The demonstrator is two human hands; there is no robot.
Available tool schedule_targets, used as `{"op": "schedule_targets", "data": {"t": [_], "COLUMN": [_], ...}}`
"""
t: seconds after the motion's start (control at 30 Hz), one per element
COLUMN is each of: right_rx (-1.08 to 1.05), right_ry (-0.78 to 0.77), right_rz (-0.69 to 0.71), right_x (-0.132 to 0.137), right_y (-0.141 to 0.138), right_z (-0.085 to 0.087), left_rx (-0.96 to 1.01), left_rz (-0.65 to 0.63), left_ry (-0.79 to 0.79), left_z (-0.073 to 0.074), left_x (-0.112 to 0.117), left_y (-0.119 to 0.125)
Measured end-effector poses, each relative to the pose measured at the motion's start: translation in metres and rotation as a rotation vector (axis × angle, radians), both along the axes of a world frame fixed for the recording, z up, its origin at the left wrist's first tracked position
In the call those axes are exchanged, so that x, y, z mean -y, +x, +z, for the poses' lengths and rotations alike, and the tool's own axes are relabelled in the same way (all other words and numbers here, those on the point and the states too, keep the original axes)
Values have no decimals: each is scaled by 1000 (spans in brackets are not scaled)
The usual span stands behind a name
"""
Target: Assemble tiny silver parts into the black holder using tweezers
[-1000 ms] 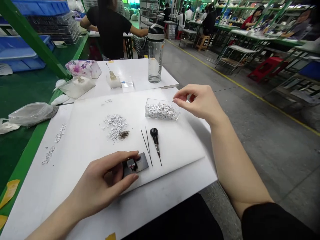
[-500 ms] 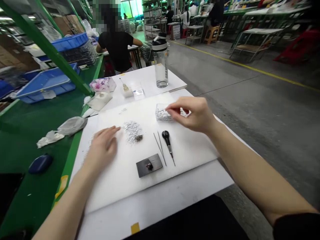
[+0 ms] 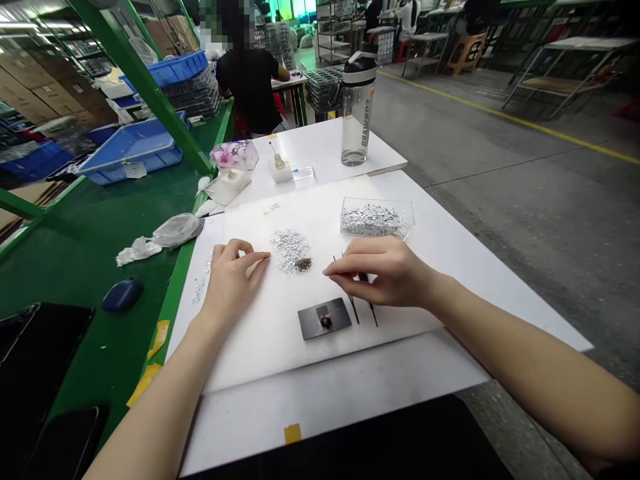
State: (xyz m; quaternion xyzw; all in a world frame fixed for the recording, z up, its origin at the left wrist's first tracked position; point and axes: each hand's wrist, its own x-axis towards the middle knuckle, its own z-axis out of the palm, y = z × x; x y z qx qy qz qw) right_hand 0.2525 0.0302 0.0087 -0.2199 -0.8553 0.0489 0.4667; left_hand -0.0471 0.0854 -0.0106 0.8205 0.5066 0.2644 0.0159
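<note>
My left hand [image 3: 231,280] rests on the white board [image 3: 250,353], thumb and forefinger pinched together beside a heap of tiny silvery pieces [image 3: 287,245]. Whatever is between those fingertips is too small to make out. A small pile of dark brassy bits [image 3: 303,265] adjoins the heap. My right hand [image 3: 383,270] hovers over the board, its fingertips pinched; anything in them cannot be made out. It partly covers a black-handled screwdriver [image 3: 374,315] and a pair of thin metal rods [image 3: 355,310]. Nearer me lies a dark metal plate [image 3: 309,325] with a small block on it.
A clear box [image 3: 342,220] of silvery pieces stands behind my right hand. Farther back are a water bottle [image 3: 356,127], a needle-tipped bottle [image 3: 280,167] and a floral box [image 3: 235,155]. Left, a green bench [image 3: 165,293] holds blue trays [image 3: 130,157]. A person [image 3: 250,87] sits ahead.
My right hand has come back from the clear box towards me, over the screwdriver. My left thumb and forefinger have closed into a pinch near the heap. The camera view has shifted.
</note>
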Motion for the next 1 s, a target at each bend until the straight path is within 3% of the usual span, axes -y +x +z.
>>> {"op": "schedule_targets", "data": {"t": [0.1,0.27,0.47,0.7,1.0], "right_rx": [-28,-92,-120,-233,-282], "right_ry": [-5,-37,-152,-279,-323], "right_rz": [11,14,76,93,42], "right_x": [3,9,17,22,24], "right_y": [-3,-8,-15,-29,-40], "right_z": [1,2,2,-7,-15], "left_rx": [109,368,529,634,728], "left_rz": [9,77,-45,-211,-245], "left_ry": [18,54,-224,-551,-675], "left_z": [5,27,45,45,34], "left_x": [1,15,50,67,68], "left_y": [1,6,33,48,54]}}
